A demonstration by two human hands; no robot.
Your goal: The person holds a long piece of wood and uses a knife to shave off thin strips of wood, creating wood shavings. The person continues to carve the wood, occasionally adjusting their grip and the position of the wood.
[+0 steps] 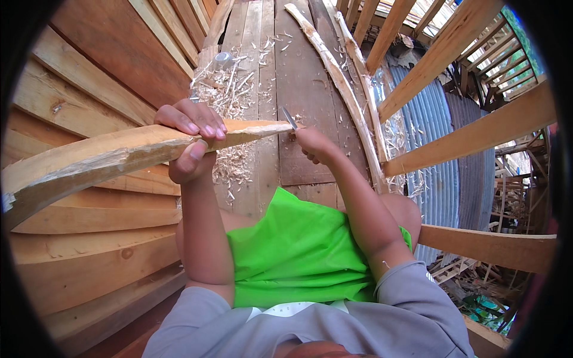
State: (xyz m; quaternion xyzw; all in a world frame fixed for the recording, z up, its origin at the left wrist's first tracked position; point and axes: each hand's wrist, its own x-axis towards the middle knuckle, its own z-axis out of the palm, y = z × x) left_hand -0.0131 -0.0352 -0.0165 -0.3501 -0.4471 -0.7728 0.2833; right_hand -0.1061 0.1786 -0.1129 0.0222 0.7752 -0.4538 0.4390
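My left hand (194,134) is closed around a long, curved piece of wood (113,156), thumb below and fingers over the top. The wood runs from the far left of the view to a narrow, pale, roughly cut end near the middle. In my right hand (315,145) is a knife (289,117), its handle mostly hidden in my fist. The short metal blade points up and left, right at the wood's narrow end; whether it touches the wood I cannot tell. A bright green cloth (298,250) lies over my lap.
Wood shavings (233,164) are scattered over the plank floor (304,156). Two long peeled branches (340,77) lie along the right side. A clear cup (223,60) sits among shavings. Plank walling (89,209) stands close on my left, a wooden railing (471,145) on my right, with corrugated metal sheets (427,143) beyond.
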